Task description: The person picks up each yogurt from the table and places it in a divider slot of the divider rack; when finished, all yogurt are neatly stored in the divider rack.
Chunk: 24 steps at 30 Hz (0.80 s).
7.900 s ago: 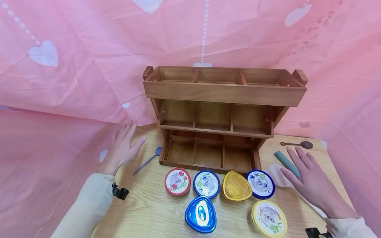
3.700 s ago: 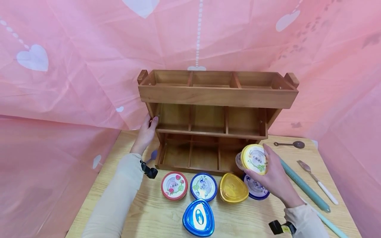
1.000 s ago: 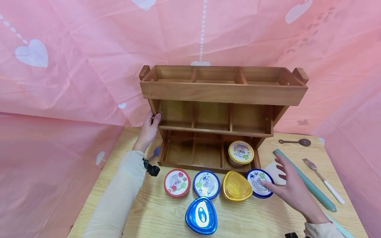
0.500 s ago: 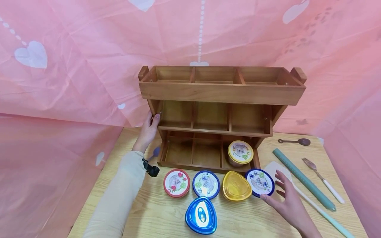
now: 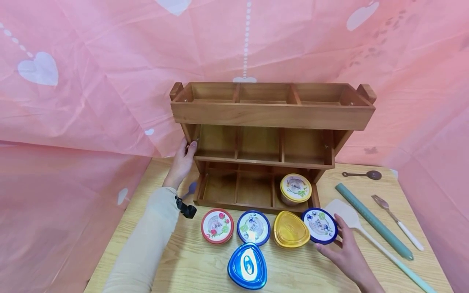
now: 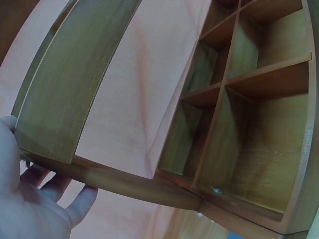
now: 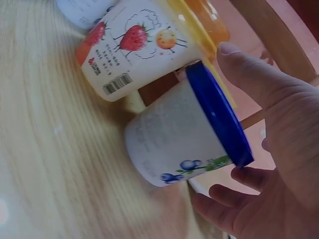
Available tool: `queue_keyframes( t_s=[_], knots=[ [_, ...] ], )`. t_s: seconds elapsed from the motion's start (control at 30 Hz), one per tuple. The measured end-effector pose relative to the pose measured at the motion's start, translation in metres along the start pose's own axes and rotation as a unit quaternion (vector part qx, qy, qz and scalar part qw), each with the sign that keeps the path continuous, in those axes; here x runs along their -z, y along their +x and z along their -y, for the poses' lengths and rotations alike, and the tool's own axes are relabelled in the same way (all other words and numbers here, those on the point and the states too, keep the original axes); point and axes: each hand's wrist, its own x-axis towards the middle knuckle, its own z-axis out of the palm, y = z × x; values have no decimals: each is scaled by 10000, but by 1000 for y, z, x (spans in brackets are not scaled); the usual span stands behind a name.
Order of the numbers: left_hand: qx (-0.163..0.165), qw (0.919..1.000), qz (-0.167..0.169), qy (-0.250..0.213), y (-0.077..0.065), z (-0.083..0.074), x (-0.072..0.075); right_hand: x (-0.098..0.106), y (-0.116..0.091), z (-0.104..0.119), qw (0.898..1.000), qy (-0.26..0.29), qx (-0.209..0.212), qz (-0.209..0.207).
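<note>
My left hand grips the left side frame of a tiered wooden shelf, its thumb at the middle tier's end. In the left wrist view the fingers curl under a side bar. My right hand is at a tub with a dark blue lid and blueberry print. In the right wrist view this tub stands between spread thumb and fingers, fingertips right at the lid's rim, thumb apart from it. A yellow-lidded tub sits in the bottom tier's right compartment.
Before the shelf stand a red-lidded tub, another blue-lidded tub, a yellow triangular-lidded container and a blue one. At right lie a white spatula, teal stick, fork and dark spoon. A purple spoon lies left.
Earlier my left hand took hold of the shelf, and my right hand put the yellow-lidded tub in the bottom right compartment. Since then the right hand has come down beside the blue-lidded tub.
</note>
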Motion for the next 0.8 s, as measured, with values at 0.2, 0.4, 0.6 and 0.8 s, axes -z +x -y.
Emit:
queue_keyframes(
  t_s=[0.2,0.4,0.6,0.8],
  knots=[
    [-94,9999,-60,-69,0,0,-1,-9,3,-2,9997,238,-81,30],
    [47,9999,6,-130,-2,-7,0,-12,5,-3,9990,299,-323,73],
    [127,9998,56,-144,-13,-35,1,-18,7,-6,9975,644,-266,-95],
    [108,9999,48,-95,-14,-37,2,-19,8,-9,9971,676,-335,-75]
  ],
)
